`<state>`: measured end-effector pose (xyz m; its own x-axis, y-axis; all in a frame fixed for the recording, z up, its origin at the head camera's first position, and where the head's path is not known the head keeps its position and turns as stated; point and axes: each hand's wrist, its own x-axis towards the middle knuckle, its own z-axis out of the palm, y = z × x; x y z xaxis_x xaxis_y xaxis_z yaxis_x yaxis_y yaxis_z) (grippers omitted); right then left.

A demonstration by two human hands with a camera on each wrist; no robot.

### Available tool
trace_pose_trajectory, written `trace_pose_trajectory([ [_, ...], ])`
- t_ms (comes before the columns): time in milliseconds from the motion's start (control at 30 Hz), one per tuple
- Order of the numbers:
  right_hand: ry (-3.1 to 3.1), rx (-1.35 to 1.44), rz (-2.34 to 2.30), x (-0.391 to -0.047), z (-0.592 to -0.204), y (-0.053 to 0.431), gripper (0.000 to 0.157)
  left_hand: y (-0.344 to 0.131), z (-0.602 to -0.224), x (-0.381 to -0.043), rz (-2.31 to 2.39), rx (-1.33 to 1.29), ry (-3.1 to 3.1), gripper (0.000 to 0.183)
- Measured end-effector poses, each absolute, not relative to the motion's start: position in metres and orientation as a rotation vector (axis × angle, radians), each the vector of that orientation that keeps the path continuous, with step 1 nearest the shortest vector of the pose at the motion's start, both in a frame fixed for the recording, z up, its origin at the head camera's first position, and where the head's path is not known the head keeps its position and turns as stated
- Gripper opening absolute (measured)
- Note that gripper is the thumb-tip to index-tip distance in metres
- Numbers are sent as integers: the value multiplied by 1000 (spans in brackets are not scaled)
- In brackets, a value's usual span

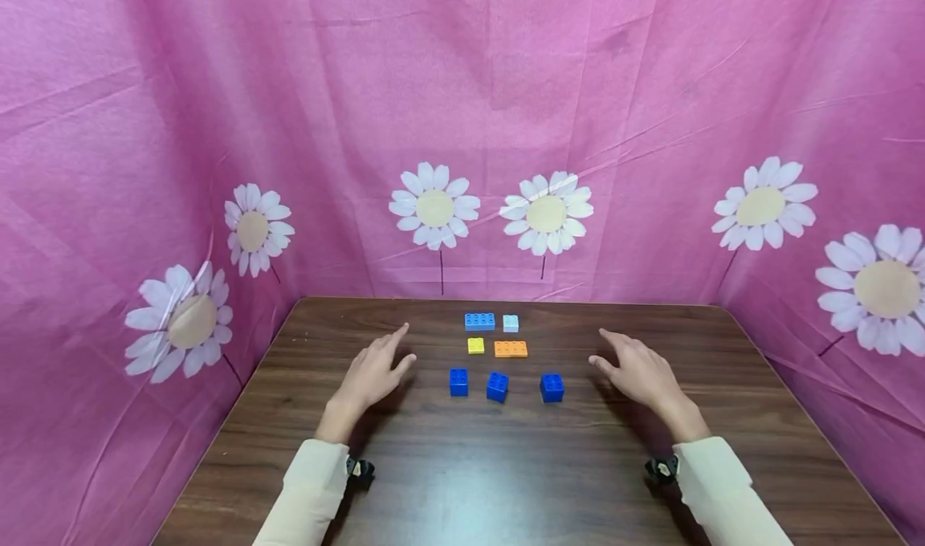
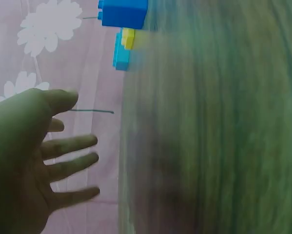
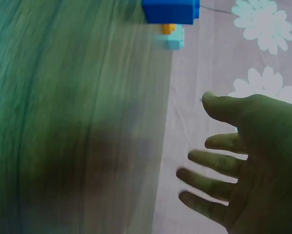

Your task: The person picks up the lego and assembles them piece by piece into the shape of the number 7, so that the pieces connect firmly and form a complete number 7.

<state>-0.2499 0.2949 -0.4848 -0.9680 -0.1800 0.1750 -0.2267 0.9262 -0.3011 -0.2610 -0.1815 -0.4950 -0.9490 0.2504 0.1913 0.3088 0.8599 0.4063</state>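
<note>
Three dark blue toy bricks, the left one (image 1: 458,382), the middle one (image 1: 497,386) and the right one (image 1: 552,388), form the near row on the table. Behind them lie a small yellow brick (image 1: 475,345) and a longer orange brick (image 1: 511,349). Farthest back are a longer light blue brick (image 1: 480,322) and a small pale blue brick (image 1: 511,323). To the left of the bricks, my left hand (image 1: 372,376) is held with spread fingers, touching none. My right hand (image 1: 640,373) hovers on the other side, fingers extended and holding nothing.
The bricks stand on a dark wood-grain table (image 1: 448,474). A pink cloth (image 1: 462,88) with white daisies encloses its back and sides. Dark straps with small devices sit at both wrists, below pale sleeves (image 1: 311,482).
</note>
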Motion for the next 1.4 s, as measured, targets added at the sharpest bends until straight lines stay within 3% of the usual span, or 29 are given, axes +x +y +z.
trace_pose_trajectory([
  [200,-2885,362,603,-247,-480,278,44,-166,-491,-256,-775,-490,-2773,33],
  [433,-2844,444,692,-244,-480,257,30,-146,-489,-244,-884,-530,-2704,4],
  [900,-2843,527,812,-234,-475,240,26,-94,-486,-222,-1373,-713,-2614,13],
  [1400,-2824,607,902,-228,-482,237,25,-58,-493,-214,-1052,-701,-2783,33],
])
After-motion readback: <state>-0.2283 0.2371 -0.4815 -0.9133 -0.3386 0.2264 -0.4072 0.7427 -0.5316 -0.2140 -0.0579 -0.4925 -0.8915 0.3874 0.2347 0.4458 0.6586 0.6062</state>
